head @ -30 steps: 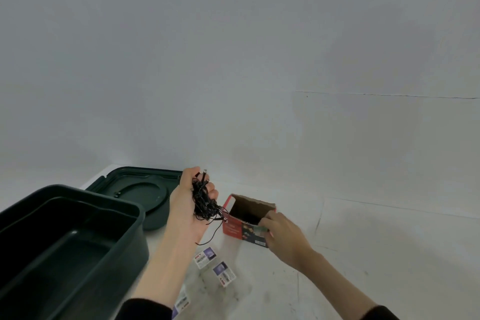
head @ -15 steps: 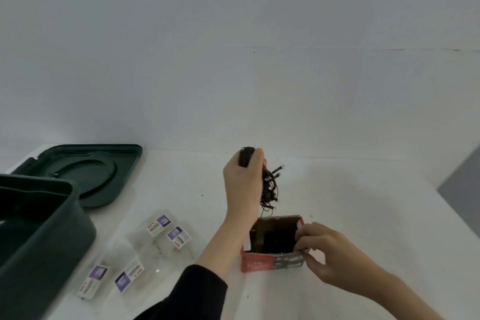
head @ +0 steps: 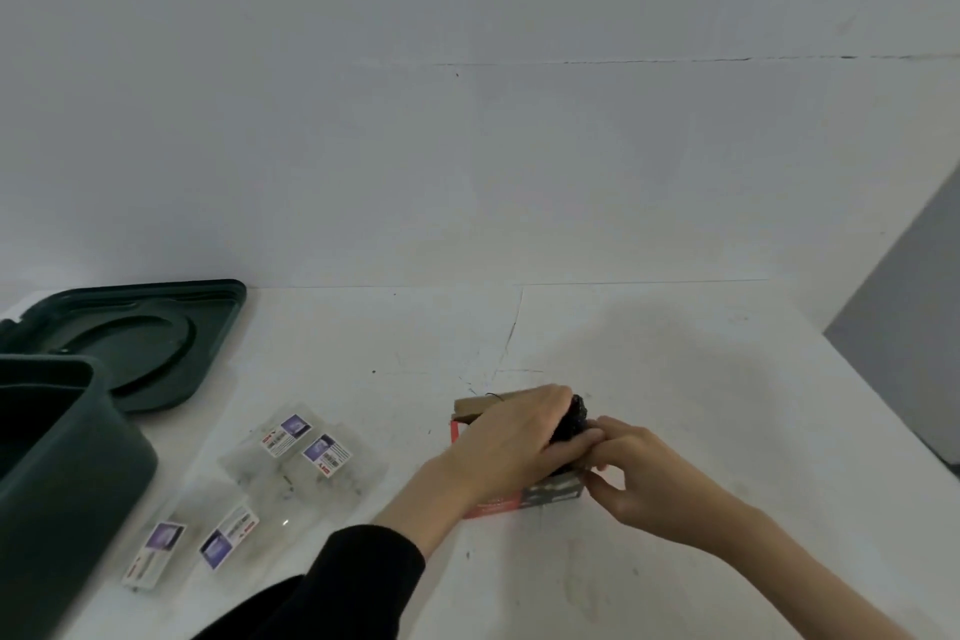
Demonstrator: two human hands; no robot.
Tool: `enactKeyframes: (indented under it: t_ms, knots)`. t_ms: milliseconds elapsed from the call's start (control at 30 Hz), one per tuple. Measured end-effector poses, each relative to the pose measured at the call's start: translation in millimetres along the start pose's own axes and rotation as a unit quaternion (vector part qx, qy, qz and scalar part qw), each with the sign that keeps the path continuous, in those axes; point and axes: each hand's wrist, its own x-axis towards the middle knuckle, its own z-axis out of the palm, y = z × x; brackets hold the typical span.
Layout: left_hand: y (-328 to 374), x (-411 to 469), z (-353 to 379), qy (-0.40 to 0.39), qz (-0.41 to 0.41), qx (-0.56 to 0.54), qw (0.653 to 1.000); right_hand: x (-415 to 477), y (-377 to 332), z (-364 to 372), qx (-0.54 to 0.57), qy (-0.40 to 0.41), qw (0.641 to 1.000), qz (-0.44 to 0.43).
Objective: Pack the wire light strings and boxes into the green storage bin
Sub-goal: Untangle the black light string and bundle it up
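A small red and grey cardboard box (head: 498,504) stands open on the white table, right of centre. My left hand (head: 514,442) lies over its opening and grips a black bundle of wire lights (head: 571,418), pushing it down into the box. My right hand (head: 628,473) holds the box's right end, fingers curled round its edge. The green storage bin (head: 78,473) stands open at the left edge. Most of the wire bundle is hidden by my hands.
The bin's green lid (head: 140,338) lies flat behind the bin. Several clear plastic packets with purple labels (head: 306,452) lie between the bin and the box. A white wall stands behind the table; the table's right edge runs diagonally at far right.
My left hand has come down from above the box and now presses the wire bundle into its opening. My right hand stays on the box's right end.
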Motion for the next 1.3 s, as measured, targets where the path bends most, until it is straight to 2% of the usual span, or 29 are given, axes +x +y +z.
enactKeyframes:
  t_ms: [67, 133, 200, 333, 400, 467, 500, 567, 633, 800, 900, 1000, 1067, 1133, 1300]
  knots:
    - [-1.3, -9.0, -7.0, -0.066, -0.003, -0.022, 0.998, 0.3, -0.5, -0.2, 0.005, 0.005, 1.0, -0.011]
    - [-2.8, -15.5, -12.4, -0.136, -0.042, -0.051, 0.989, 1.6, 0.3, 1.2, 0.0, -0.004, 1.0, -0.023]
    - [-6.8, -13.8, -14.8, -0.184, -0.075, -0.026, 0.98, 2.6, 1.4, 0.6, -0.006, -0.013, 1.0, -0.021]
    - [-16.6, 0.4, -16.8, -0.216, -0.087, 0.015, 0.972, 2.5, -3.1, -5.6, -0.061, -0.028, 0.998, 0.002]
    - [-20.0, 2.9, -15.4, -0.221, -0.102, 0.014, 0.97, 1.9, -11.8, -5.2, -0.136, 0.04, 0.99, -0.021]
    - [-22.1, 2.9, -10.8, -0.218, -0.116, 0.004, 0.969, 2.9, -23.2, -3.1, -0.121, 0.112, 0.986, -0.037]
    - [-22.7, 3.2, -7.6, -0.209, -0.117, -0.002, 0.971, 5.7, -29.1, -1.4, -0.09, 0.12, 0.988, -0.04]
    - [-21.4, 4.1, -4.2, -0.185, -0.121, -0.001, 0.975, 15.1, -36.6, 1.9, -0.052, 0.077, 0.996, -0.017]
    - [-19.3, 4.4, -6.5, -0.163, -0.14, -0.011, 0.976, 24.0, -37.5, 4.8, -0.064, 0.009, 0.998, 0.018]
    - [-20.6, -4.7, -20.6, -0.157, -0.144, -0.033, 0.976, 40.3, -32.1, -1.1, -0.087, -0.044, 0.993, 0.069]
    - [-22.3, -15.1, -34.4, -0.141, -0.118, -0.032, 0.982, 45.9, -38.3, -2.8, -0.182, -0.085, 0.977, 0.068]
    - [-24.6, -26.4, -53.5, -0.062, -0.12, -0.039, 0.99, 52.5, -42.8, 2.3, -0.249, -0.125, 0.958, 0.064]
    - [-30.1, -36.4, -61.4, -0.001, -0.129, -0.027, 0.991, 58.8, -46.1, 4.8, -0.246, -0.144, 0.956, 0.068]
    - [-32.8, -45.7, -64.3, 0.025, -0.122, -0.007, 0.992, 66.1, -49.9, 7.1, -0.244, -0.154, 0.955, 0.072]
    - [-31.7, -61.5, -40.0, -0.022, -0.021, 0.103, 0.994, 69.8, -55.3, 12.4, -0.274, -0.171, 0.945, 0.062]
